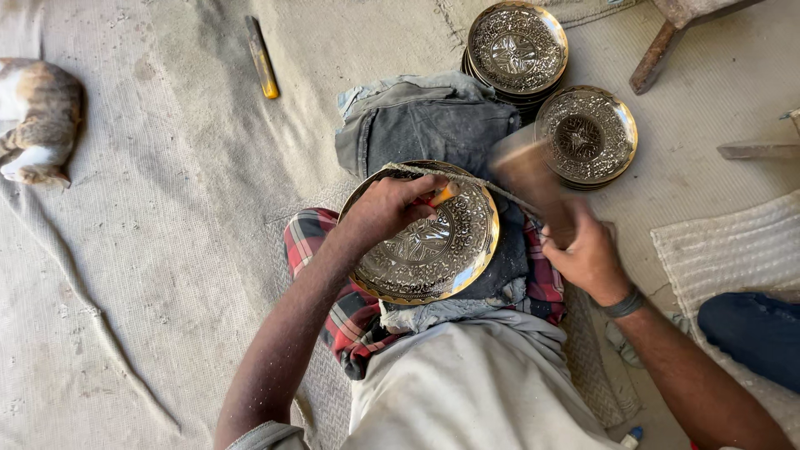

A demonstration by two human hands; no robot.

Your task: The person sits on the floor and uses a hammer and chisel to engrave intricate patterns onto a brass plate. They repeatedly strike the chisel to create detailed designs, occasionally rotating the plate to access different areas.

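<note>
Cat [37, 117]: lies at far left on the floor cloth [167, 250], well apart from the work.
Tool [261, 57]: long, dark with a yellow end; lies on the cloth at upper left, untouched.
Left hand [387, 210]: fingers closed on a small punch [442, 196] with an orange-yellow shaft, its tip set on the plate's face near the upper rim.
Plate [429, 237]: round, brass-coloured, densely engraved, bright rim; rests tilted on the person's lap, over a dark grey folded cloth [433, 125] and a red checked cloth [321, 242].
Mallet [533, 183]: wooden, blurred by motion; head is above and right of the punch, not touching it.
Right hand [587, 250]: clamped around the mallet's handle; a dark band on the wrist.
Stack [517, 50]: engraved plates piled at upper centre-right on the floor.
Second stack [587, 137]: lower pile just right of the grey cloth, close beside the first.
Stool leg [654, 54]: wooden, at top right.
Labels, packages: none legible; a small white bottle with a blue cap [632, 437] at the bottom edge.
</note>
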